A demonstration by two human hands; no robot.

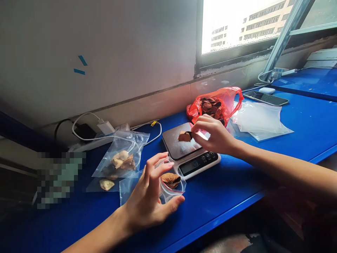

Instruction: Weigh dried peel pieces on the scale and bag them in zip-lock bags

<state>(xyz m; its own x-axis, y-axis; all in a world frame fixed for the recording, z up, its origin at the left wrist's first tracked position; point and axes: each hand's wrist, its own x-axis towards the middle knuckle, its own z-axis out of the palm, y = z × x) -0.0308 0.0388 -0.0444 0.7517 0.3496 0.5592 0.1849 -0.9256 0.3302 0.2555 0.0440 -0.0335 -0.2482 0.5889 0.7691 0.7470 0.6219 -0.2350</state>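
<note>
My left hand (147, 200) curls around the mouth of a clear zip-lock bag (165, 196), holding it spread between fingers and thumb. Inside that mouth sits a brown piece of dried peel (170, 179). Between the thumb and fingers of my right hand (214, 135) is another dried peel piece (184, 136), dark on one side and tan on the other. It hangs over the metal plate of a white digital kitchen scale (171, 144), whose display digits are too faint to read. Behind the right hand, a red plastic bag (195, 109) gapes open, full of dried peel.
To the left lie filled clear bags (105, 168) holding pale and brown peel pieces. Flat clear bags (260, 117) and a phone (265, 97) rest at the right. A power strip (97, 140) with a white cable runs along the wall. The blue table's front edge (218, 219) is near me.
</note>
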